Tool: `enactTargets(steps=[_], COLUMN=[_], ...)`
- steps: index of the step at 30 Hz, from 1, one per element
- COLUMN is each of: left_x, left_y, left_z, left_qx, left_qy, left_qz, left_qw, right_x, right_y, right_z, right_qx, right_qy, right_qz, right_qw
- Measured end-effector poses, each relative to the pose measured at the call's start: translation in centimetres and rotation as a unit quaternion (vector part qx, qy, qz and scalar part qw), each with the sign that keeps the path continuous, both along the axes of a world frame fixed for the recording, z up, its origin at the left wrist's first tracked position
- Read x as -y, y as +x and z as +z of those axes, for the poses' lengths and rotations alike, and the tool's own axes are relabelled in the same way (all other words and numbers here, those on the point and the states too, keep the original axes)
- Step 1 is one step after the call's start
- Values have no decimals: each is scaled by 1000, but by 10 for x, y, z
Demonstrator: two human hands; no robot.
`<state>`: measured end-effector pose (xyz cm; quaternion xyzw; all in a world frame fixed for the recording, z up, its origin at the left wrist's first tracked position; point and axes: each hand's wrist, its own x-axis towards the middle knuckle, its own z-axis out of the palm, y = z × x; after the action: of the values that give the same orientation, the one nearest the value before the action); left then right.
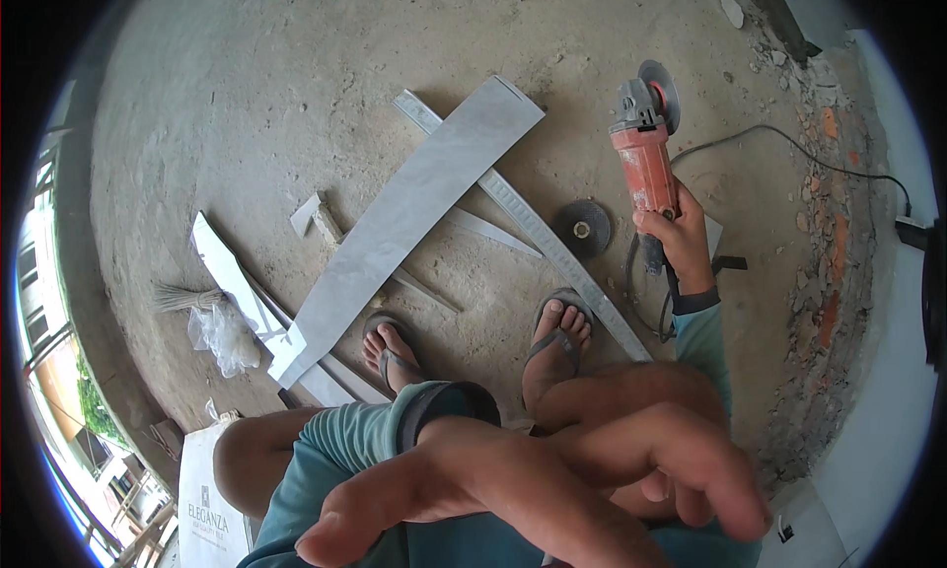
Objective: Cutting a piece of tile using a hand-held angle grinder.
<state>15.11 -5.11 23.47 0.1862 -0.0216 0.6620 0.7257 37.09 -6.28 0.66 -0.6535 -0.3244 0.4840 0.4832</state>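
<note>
My right hand (678,228) is wrapped round the rear of a red and grey angle grinder (645,159), off to the right. The grinder's disc (660,97) is at its far end. Close to the camera, my left hand (533,479) reaches across my lap with its fingers spread and nothing in it. A long grey tile strip (414,223) lies slanting on the floor in front of my feet. It crosses over a metal straightedge-like bar (547,241). Beside the bar lies a loose black disc (582,230).
Tile offcuts (232,272), a stick brush (187,298) and a clear plastic bag (225,339) lie at left. A white box (212,489) stands near my knee. The grinder's cable (789,129) runs towards the right wall, along broken rubble (824,223).
</note>
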Motion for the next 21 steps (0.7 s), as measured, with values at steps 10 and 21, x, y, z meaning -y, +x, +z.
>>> enactTargets(steps=[10,21], left_x=[-92,-114], left_y=[-43,-2], left_z=[-177,-260], left_qx=[-390,-530], left_qy=[-99,-231], left_qz=[-115,-226], left_qw=[908,784], right_x=[-23,-67], right_y=[-25,-49], right_z=[-15,-35], right_qx=[18,37], right_qy=[4,42], right_qz=[104,166], right_qw=[994,985])
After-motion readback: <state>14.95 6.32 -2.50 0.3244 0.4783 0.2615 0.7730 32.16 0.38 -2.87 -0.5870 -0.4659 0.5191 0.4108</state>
